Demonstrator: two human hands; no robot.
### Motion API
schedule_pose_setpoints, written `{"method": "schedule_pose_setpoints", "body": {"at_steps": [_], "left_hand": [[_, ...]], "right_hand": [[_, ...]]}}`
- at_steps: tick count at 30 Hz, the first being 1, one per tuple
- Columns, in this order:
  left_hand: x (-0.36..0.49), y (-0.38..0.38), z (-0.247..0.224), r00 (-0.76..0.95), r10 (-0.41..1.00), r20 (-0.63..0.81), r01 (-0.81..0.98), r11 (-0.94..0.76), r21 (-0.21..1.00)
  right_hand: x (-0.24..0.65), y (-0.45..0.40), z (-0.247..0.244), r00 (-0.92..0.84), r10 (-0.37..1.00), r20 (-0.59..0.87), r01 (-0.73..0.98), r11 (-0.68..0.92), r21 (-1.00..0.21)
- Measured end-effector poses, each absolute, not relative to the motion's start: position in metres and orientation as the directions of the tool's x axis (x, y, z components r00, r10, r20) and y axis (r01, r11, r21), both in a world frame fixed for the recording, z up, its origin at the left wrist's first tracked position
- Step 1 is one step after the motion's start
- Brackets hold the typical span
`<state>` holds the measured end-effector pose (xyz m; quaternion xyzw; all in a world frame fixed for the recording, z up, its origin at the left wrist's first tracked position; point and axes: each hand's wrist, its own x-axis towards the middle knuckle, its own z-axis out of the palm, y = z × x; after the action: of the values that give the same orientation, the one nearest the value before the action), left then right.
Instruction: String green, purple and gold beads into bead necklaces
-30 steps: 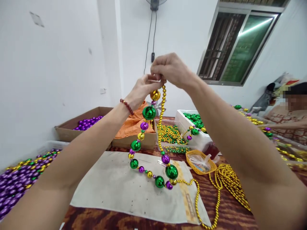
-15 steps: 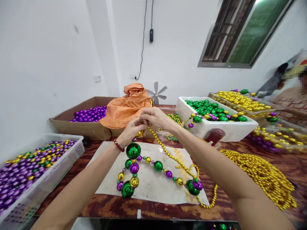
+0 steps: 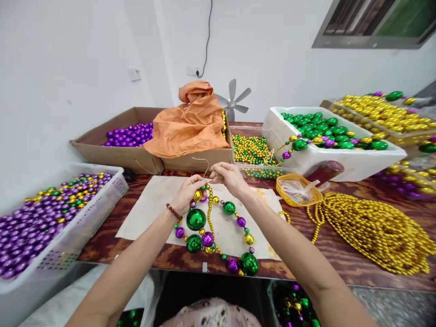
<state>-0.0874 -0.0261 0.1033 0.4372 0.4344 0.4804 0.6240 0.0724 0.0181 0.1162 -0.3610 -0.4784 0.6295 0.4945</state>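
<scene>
My left hand (image 3: pixel 191 190) is closed, pinching the upper end of a bead string (image 3: pixel 229 208) with large green, purple and gold beads. This string hangs in a loop over a pale sheet (image 3: pixel 136 213). A thin strand (image 3: pixel 206 164) rises in a curve above my fingertips. Close beside it, my right hand (image 3: pixel 226 177) has its thumb and fingers pressed together; what they pinch is too small to make out. Small gold beads (image 3: pixel 210 211) hang down between my hands.
Purple beads fill a white basket (image 3: pixel 102 213) at left. Behind are a cardboard box (image 3: pixel 119 159), orange cloth (image 3: pixel 187 127) and a white foam box (image 3: pixel 357 163). At right lie a yellow basket (image 3: pixel 299 200) and gold strands (image 3: pixel 378 231).
The view has tilted downward. My hands have drawn slightly apart at the fingertips, and the thin strand now shows. The large-bead string has been drawn in closer, its right end no longer stretched out.
</scene>
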Motion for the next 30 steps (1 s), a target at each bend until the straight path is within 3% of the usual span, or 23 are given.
{"method": "schedule_pose_setpoints", "body": {"at_steps": [3,6,9,11,16,19,21,26,30], "left_hand": [[-0.089,-0.026,0.093,0.109,0.979,-0.174,-0.249,0.196,0.948],[-0.09,-0.025,0.087,0.055,0.98,-0.193,-0.234,0.2,0.951],[-0.092,-0.023,0.086,0.023,0.981,-0.19,-0.229,0.19,0.955],[-0.094,-0.023,0.089,0.045,0.977,-0.207,-0.248,0.211,0.945],[-0.1,-0.03,0.097,0.133,0.944,-0.303,-0.249,0.328,0.911],[-0.101,-0.04,0.098,0.212,0.911,-0.355,-0.257,0.402,0.879],[-0.101,-0.048,0.096,0.244,0.885,-0.396,-0.287,0.456,0.842],[-0.104,-0.058,0.086,0.293,0.815,-0.499,-0.326,0.576,0.749],[-0.105,-0.058,0.074,0.24,0.844,-0.48,-0.301,0.534,0.79]], "right_hand": [[0.075,0.008,0.096,-0.136,0.985,-0.108,-0.392,-0.153,-0.907],[0.073,-0.018,0.084,-0.066,0.998,-0.007,-0.391,-0.032,-0.92],[0.065,-0.054,0.074,-0.123,0.959,0.254,-0.15,0.235,-0.96],[0.06,-0.072,0.064,-0.228,0.898,0.376,0.063,0.399,-0.915],[0.054,-0.079,0.031,-0.422,0.747,0.513,0.495,0.664,-0.56],[0.052,-0.071,0.017,-0.417,0.74,0.528,0.678,0.64,-0.362],[0.051,-0.068,0.011,-0.392,0.747,0.537,0.742,0.602,-0.296],[0.05,-0.065,-0.002,-0.4,0.694,0.599,0.748,0.625,-0.224],[0.047,-0.063,-0.014,-0.435,0.723,0.537,0.759,0.615,-0.214]]}}
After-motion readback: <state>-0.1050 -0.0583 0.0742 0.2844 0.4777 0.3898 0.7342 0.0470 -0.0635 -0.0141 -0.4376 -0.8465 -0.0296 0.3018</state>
